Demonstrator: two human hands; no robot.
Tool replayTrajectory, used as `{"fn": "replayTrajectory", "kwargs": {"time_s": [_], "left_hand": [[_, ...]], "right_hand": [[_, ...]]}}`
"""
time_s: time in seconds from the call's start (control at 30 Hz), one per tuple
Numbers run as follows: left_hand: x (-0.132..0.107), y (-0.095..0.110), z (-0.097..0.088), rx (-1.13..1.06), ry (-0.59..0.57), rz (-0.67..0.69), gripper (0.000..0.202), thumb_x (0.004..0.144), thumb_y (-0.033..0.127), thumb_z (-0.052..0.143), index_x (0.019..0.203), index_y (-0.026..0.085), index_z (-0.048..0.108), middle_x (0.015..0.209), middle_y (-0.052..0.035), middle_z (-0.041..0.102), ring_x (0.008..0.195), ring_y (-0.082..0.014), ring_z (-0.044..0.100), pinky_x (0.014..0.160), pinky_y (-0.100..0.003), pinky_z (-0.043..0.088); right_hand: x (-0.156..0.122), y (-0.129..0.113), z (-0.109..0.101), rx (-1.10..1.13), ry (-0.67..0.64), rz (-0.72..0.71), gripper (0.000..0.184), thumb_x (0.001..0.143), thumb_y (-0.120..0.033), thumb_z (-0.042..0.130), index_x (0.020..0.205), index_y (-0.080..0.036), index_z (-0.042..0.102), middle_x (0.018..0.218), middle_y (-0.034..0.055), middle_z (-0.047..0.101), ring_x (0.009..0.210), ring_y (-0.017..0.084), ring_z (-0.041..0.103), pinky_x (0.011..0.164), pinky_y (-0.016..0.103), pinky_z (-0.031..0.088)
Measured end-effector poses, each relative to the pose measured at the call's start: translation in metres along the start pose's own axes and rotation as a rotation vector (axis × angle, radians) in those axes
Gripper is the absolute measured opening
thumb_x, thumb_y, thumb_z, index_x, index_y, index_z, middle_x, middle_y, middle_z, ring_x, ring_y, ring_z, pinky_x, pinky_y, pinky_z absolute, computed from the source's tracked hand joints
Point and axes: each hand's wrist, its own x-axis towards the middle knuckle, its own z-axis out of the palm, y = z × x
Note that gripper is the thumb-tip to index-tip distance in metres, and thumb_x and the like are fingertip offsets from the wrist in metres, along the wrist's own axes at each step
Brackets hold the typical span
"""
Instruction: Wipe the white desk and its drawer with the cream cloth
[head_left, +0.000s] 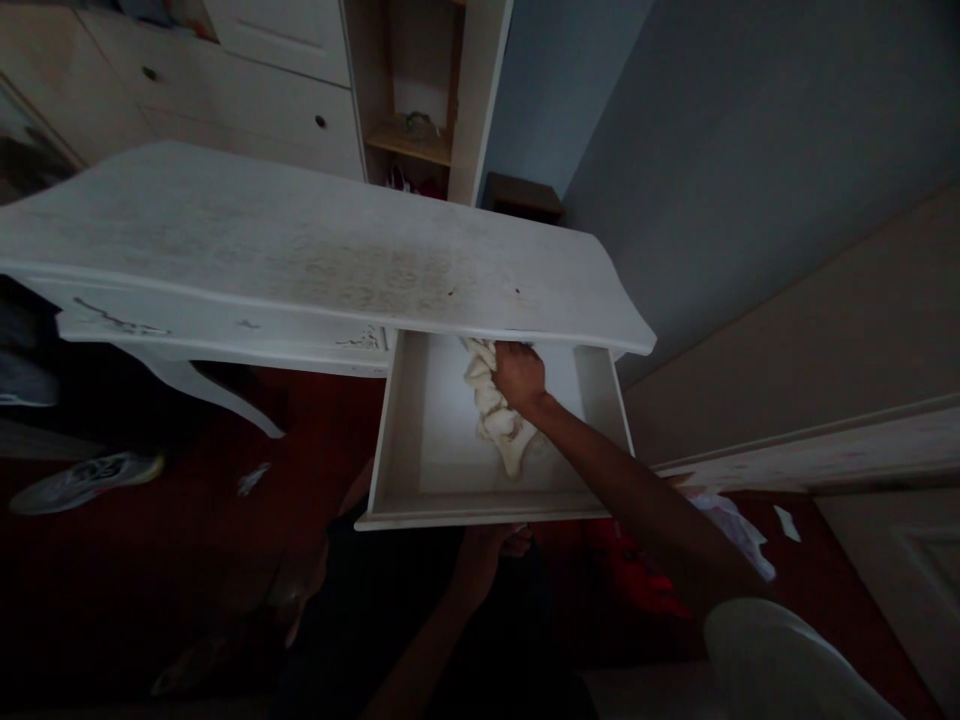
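Nearest, in shadow beneath the front lip of the drawer [480,512], left hand [501,545]; cannot tell whether open or closed. Farther in, right hand [519,375] clenched around a crumpled cream cloth [495,425], at the drawer's back under the desk top [300,250]. Likely hazards: knuckles scraping that overhang; drawer tipping if pressed hard.

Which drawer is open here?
The desk drawer holding the right hand and cream cloth: it is pulled out. Its neighbour under the desktop and the knobbed cabinet drawers behind are shut.
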Motion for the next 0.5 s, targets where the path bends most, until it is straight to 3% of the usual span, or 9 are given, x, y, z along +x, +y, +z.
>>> {"fn": "replayTrajectory", "kwargs": {"time_s": [0.13,0.2,0.33,0.5], "left_hand": [[0.002,-0.002,-0.001,-0.004,-0.003,-0.026,0.046,0.064,0.05,0.067,0.08,0.007,0.07,0.076,-0.0148,0.072,0.067,-0.023,0.067,0.064,-0.034,0.054],[0.003,0.0,-0.002,0.005,-0.011,-0.036,0.046,0.063,0.05,0.067,0.08,0.007,0.071,0.075,-0.0142,0.072,0.067,-0.0232,0.067,0.064,-0.034,0.054],[0.002,0.005,-0.002,0.031,-0.014,-0.038,0.046,0.062,0.051,0.067,0.078,0.008,0.071,0.076,-0.0142,0.072,0.067,-0.0235,0.067,0.066,-0.035,0.054],[0.001,0.007,-0.001,0.055,-0.007,-0.03,0.046,0.064,0.05,0.067,0.08,0.008,0.071,0.076,-0.0144,0.072,0.068,-0.0238,0.068,0.066,-0.036,0.054]], "right_hand": [[-0.013,0.019,-0.001,-0.095,-0.025,-0.016,0.056,0.092,-0.018,0.038,0.147,-0.023,0.027,0.132,0.0195,0.047,0.094,0.025,0.059,0.081,0.036,0.045],[-0.02,0.029,-0.001,-0.146,-0.031,-0.008,0.057,0.094,-0.02,0.034,0.149,-0.028,0.023,0.138,0.0192,0.041,0.093,0.025,0.06,0.079,0.036,0.046],[-0.028,0.053,0.001,-0.21,-0.041,0.107,0.047,0.096,-0.023,0.028,0.143,-0.02,0.036,0.131,0.0237,0.046,0.1,0.027,0.06,0.079,0.037,0.048],[-0.027,0.075,-0.004,-0.142,-0.167,0.283,0.043,0.096,-0.016,0.026,0.134,-0.014,0.046,0.116,0.0231,0.057,0.097,0.029,0.064,0.077,0.038,0.049]]}}
